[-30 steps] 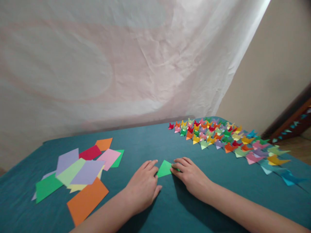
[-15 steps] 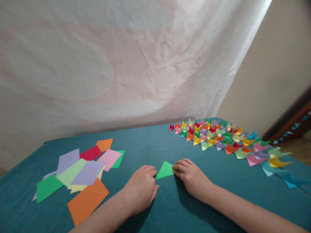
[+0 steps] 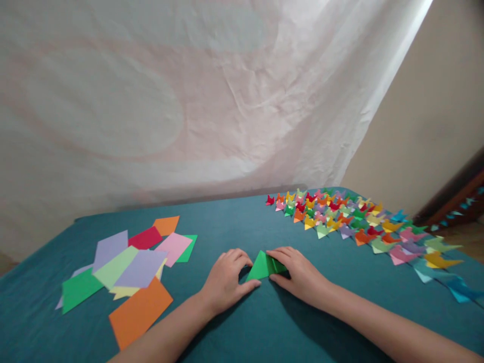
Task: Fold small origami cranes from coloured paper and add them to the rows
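A small green folded paper (image 3: pixel 259 266) lies on the table between my two hands, its left part a flat triangle and its right part a raised, shaded flap. My left hand (image 3: pixel 227 277) curves around the left corner, thumb along the lower edge and forefinger at the upper side, holding it down. On the right, the fingers and thumb of my right hand (image 3: pixel 298 269) grip the raised flap from above and below. Part of the flap is hidden by those fingers.
Loose coloured sheets overlap at the left, with an orange sheet (image 3: pixel 141 312) by my left forearm. Rows of small folded paper birds (image 3: pixel 323 229) stand at the right. A blue-green cloth (image 3: pixel 227 222) covers the table; a pale curtain (image 3: pixel 212 116) hangs behind.
The green paper's right side has come up into a raised flap under my right fingers. My left thumb has moved onto the lower edge. The view has shifted slightly.
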The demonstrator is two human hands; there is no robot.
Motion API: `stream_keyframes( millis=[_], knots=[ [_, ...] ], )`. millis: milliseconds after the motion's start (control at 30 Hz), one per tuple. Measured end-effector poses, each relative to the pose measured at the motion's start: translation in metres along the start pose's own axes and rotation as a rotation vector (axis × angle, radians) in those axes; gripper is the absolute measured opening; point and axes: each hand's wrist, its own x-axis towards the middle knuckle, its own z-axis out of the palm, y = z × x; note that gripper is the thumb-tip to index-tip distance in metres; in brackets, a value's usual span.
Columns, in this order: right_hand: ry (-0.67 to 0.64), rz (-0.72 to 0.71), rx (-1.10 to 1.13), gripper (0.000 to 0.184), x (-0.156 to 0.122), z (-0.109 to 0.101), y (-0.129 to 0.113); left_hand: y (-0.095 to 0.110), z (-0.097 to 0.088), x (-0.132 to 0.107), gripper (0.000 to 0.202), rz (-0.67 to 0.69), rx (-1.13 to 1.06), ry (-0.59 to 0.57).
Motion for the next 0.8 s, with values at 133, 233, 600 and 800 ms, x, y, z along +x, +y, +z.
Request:
stream_keyframes(
  millis=[133,233,600,800],
  knots=[
    [0.015,-0.010,0.079,0.052,0.0074,0.0044,0.0024,-0.0007,0.0007,-0.0005,0.026,0.011,-0.065,0.011],
    [0.066,-0.014,0.132,0.051,0.0080,0.0072,0.0025,-0.0006,-0.0001,-0.0003,0.020,0.035,-0.125,0.024],
    [0.182,-0.164,0.076,0.015,0.0032,0.0042,-0.0015,0.0023,-0.0035,-0.0004,0.004,0.109,-0.155,0.041],
    [0.177,-0.231,0.058,0.018,0.0014,0.0072,0.0009,0.0039,-0.0048,-0.0001,0.023,0.102,-0.145,0.020]
  ],
)
